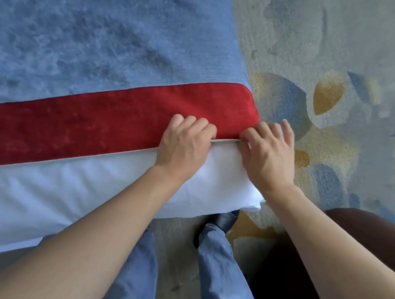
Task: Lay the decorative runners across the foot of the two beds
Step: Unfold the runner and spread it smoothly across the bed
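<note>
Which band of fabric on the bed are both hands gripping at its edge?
The red runner band, between the blue band and white sheet; left hand and right hand pinch its lower edge.

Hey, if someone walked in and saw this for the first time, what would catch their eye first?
The red band of the runner, running across the bed between its blue plush part and the white bedding. Next, the left hand and right hand, side by side, curled on the band's near edge at the bed's corner. Beyond lies a patterned carpet.
</note>
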